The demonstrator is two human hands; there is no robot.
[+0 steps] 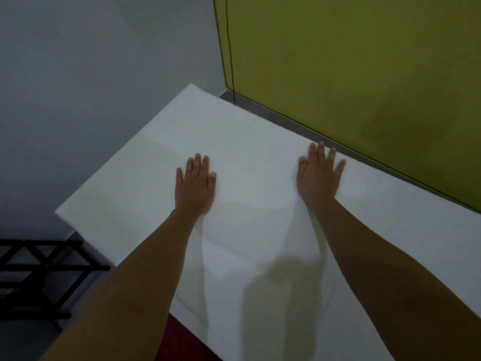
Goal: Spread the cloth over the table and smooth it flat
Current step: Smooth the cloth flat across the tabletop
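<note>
A white cloth (pixel 250 142) lies spread over the table, covering its top from the far left corner to the right edge of the view; faint fold lines cross it. My left hand (pixel 195 183) rests palm down on the cloth near its middle, fingers straight and close together. My right hand (pixel 318 175) presses flat on the cloth close to the far edge, fingers spread; it looks slightly blurred. The table itself is hidden under the cloth.
A yellow-green wall (pixel 364 74) runs right behind the table's far edge, with a thin black cable (pixel 230 61) hanging down it. A grey wall (pixel 91 74) stands to the left. A black lattice rack (pixel 39 272) sits low at the left. Red fabric (pixel 179 342) shows below the cloth's near edge.
</note>
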